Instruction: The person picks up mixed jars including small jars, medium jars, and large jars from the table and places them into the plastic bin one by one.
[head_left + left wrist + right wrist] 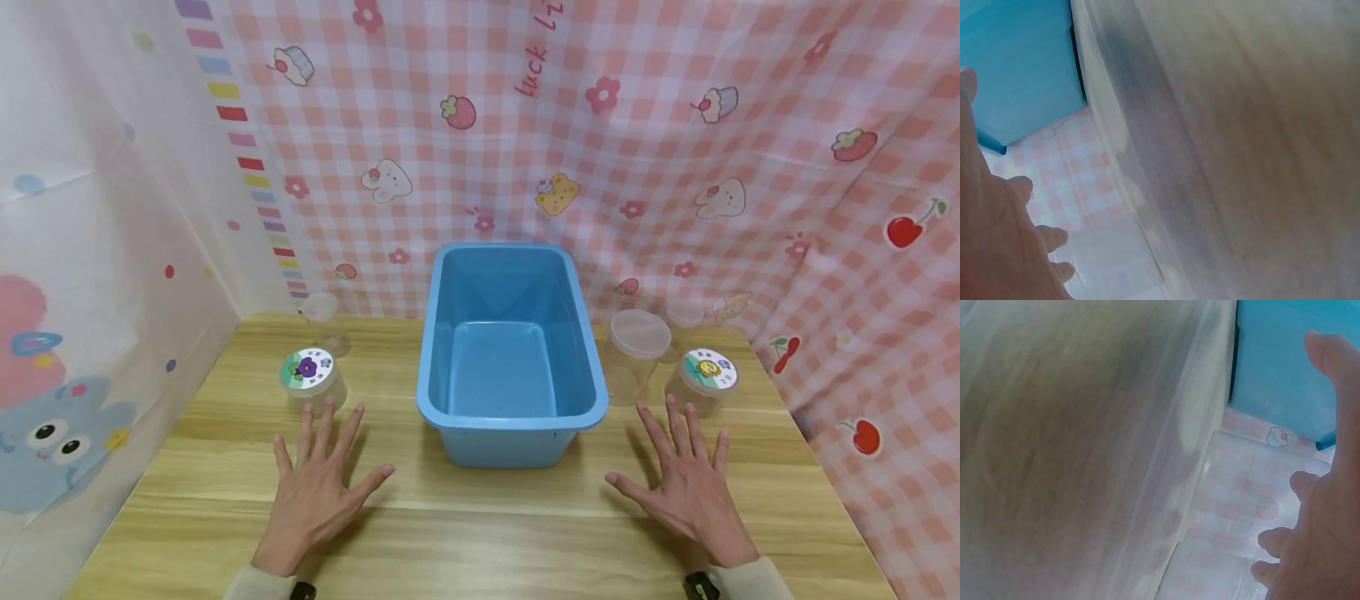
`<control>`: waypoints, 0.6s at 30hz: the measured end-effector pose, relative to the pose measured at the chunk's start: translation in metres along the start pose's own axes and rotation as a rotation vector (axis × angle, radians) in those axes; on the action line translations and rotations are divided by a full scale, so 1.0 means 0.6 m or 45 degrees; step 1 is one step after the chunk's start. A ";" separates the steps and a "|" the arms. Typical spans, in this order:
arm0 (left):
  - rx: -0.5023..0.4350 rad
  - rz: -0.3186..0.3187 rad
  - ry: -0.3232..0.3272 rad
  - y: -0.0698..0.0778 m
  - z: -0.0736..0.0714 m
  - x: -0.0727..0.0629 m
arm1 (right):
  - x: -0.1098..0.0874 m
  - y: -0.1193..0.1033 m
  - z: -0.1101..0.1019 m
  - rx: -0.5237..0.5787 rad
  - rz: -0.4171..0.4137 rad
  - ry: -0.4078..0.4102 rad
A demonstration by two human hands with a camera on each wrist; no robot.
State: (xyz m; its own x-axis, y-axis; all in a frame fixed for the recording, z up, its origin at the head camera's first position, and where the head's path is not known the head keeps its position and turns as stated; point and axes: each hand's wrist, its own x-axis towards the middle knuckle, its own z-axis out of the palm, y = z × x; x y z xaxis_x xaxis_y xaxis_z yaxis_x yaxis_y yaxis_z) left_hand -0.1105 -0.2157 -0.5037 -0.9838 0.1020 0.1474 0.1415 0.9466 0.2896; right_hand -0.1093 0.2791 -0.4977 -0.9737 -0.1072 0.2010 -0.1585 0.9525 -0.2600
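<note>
In the head view, a short, see-through jar with a purple flower lid is seen on the left side of the table. Its lid is round, white and green, with small writing. A matching jar with a yellow flower lid is placed on the right side. Both jars are stood upright. The left hand and the right hand are held palm down, with fingers and thumbs spread wide. The fingertips of each are brought close to the flower jar on that side; whether they touch it cannot be told. A big blue tub is set in the middle, between the hands and jars. By its right wall, a taller clear jar with a cloudy lid is stood, and a back right clear jar is partly hidden by it. A back left clear jar is seen behind the purple flower jar. Pink checked cloth is hung behind.

In the left wrist view, the thumb and fingertips are kept apart, near a pale see-through shape. The tub is seen beyond the thumb.

In the right wrist view, the fingers are spread too, and two clear jar walls are seen beside them.
</note>
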 end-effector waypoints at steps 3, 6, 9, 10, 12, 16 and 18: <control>-0.008 0.009 0.005 0.001 -0.001 0.001 | 0.001 0.001 -0.002 0.000 -0.004 0.006; -0.028 0.030 0.018 0.003 -0.001 0.001 | 0.001 0.002 -0.005 0.002 -0.018 0.018; -0.065 0.063 0.026 0.007 -0.003 0.004 | 0.003 0.003 -0.012 0.017 -0.027 0.035; -0.078 0.076 0.028 0.009 -0.004 0.006 | 0.004 0.003 -0.015 0.024 -0.028 0.040; -0.112 0.105 0.035 0.015 -0.008 0.010 | 0.006 0.004 -0.023 0.035 -0.024 0.055; -0.173 0.162 0.044 0.029 -0.017 0.019 | 0.012 0.006 -0.038 0.081 -0.020 0.107; -0.197 0.187 0.054 0.035 -0.023 0.024 | 0.017 0.006 -0.045 0.109 -0.027 0.144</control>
State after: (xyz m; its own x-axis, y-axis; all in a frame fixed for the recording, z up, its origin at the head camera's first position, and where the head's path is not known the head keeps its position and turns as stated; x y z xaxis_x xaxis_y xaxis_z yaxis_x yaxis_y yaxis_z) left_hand -0.1204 -0.1986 -0.4823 -0.9462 0.2196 0.2377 0.3018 0.8639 0.4033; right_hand -0.1155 0.2893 -0.4712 -0.9461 -0.0893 0.3112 -0.1966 0.9221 -0.3332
